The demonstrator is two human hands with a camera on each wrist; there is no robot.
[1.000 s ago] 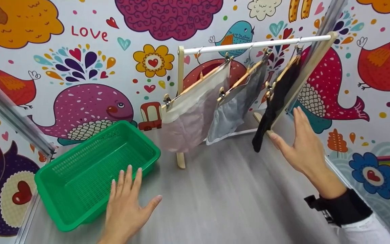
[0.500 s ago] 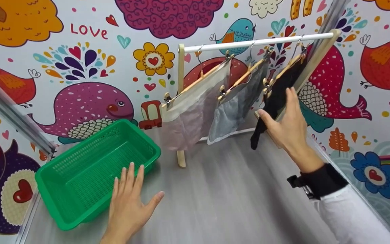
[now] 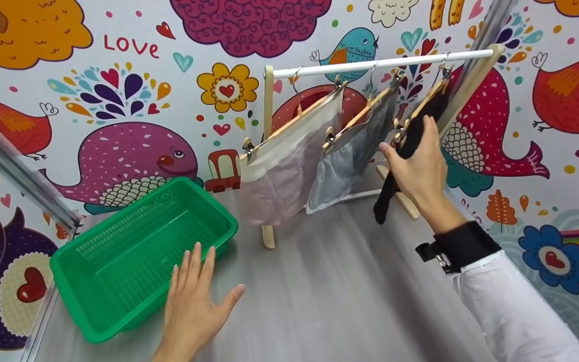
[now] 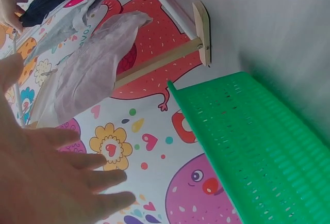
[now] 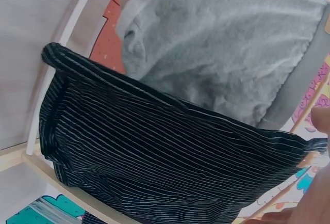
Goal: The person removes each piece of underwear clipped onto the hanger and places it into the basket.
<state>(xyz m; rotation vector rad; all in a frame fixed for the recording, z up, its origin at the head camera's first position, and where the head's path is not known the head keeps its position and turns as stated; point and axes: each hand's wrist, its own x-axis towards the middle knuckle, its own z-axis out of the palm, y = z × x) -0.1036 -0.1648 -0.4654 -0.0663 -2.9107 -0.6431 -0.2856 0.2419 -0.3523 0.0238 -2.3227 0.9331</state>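
Observation:
Three garments hang by clip hangers from the white rail: a pale pink one, a grey one and a black one. My right hand is at the black garment, fingers extended and thumb apart; whether it touches the cloth cannot be told. The right wrist view shows thin white stripes on the black garment, beside the grey one. My left hand is spread, holding nothing, by the near edge of the green basket.
The basket, with nothing visible in it, stands on the grey table at the left. The rack's wooden feet rest on the table. A patterned wall stands close behind, with metal posts at both sides.
My right hand has moved left and up, from beside the rack to the black garment, which shifted slightly. My left hand has barely moved.

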